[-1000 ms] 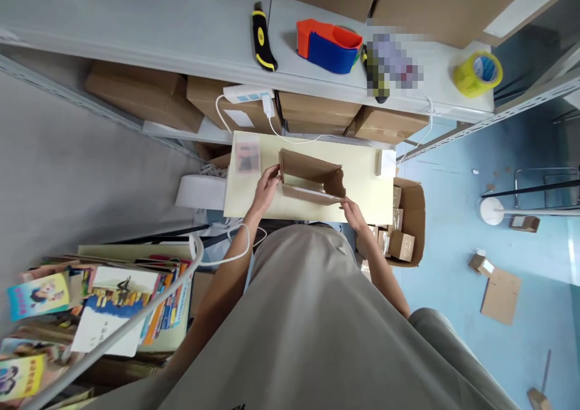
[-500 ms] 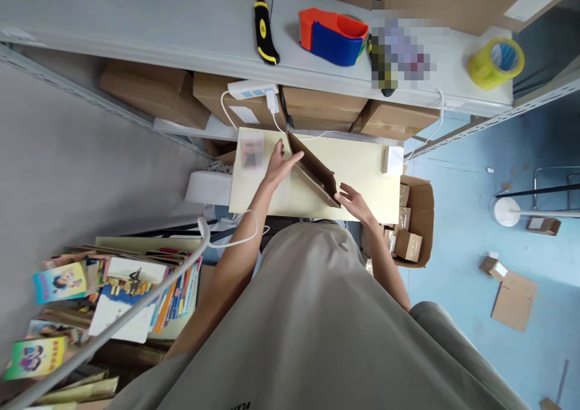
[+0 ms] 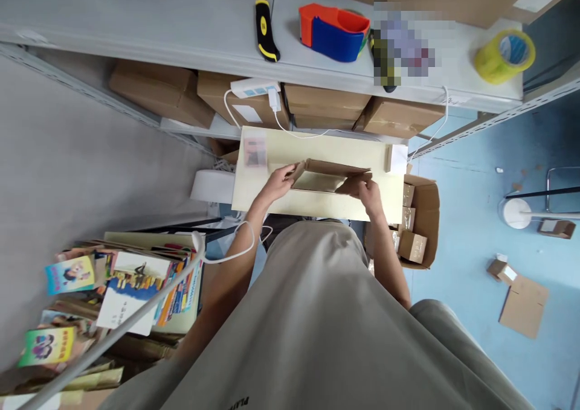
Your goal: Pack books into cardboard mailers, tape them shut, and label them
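Note:
A cardboard box (image 3: 338,167) is held over the pale yellow tabletop (image 3: 254,195), its middle opened out so that the pale surface shows through it. At its left end, my left hand (image 3: 277,185) grips a small flap between thumb and fingers. My right hand (image 3: 371,197) pinches the flap at the right end, its fingers curled. On the tabletop's left lies a clear plastic packet (image 3: 255,148) with something dark in it. A small white box (image 3: 397,158) stands at the right end.
Above the table, a grey shelf (image 3: 181,29) carries a utility knife (image 3: 265,26), an orange and blue tape dispenser (image 3: 335,32) and a yellow tape roll (image 3: 504,57). An open carton (image 3: 430,217) of small boxes stands right. Books (image 3: 131,289) are stacked at left.
The cardboard has gone from a flattened, slanted piece to an opened-out box lying lengthwise across the table. Both hands have closed on its end flaps, the right one moving further right.

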